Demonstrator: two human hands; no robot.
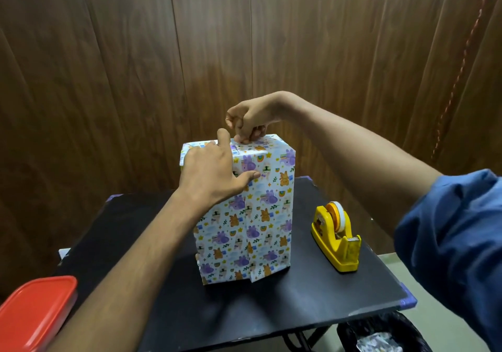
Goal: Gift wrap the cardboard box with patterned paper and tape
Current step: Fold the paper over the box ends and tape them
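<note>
**Both hands at the top of the upright wrapped box**

From my seat I see the cardboard box (244, 215) standing on end near the middle of the black table (298, 297), fully covered in patterned paper (269, 188) printed with purple and orange animals. A seam in the paper runs down the face toward me.

My left hand (214, 172) comes in from the lower left, forearm angled up and right. Its palm lies against the upper left of the box, fingers straight over the top edge, index finger raised toward the far side, thumb laid flat across the near face. It presses rather than grips.

My right hand (248, 120) arrives from the right, the arm bent at the elbow in a rolled blue sleeve (456, 243), wrist cocked so the hand hangs down over the top. Its fingers are curled tight, tips touching the paper at the top rear edge; whether they pinch paper or tape I cannot tell.

A yellow tape dispenser (336, 237) sits on the table right of the box, apart from it. A red lid (35, 311) shows at the lower left corner.
</note>
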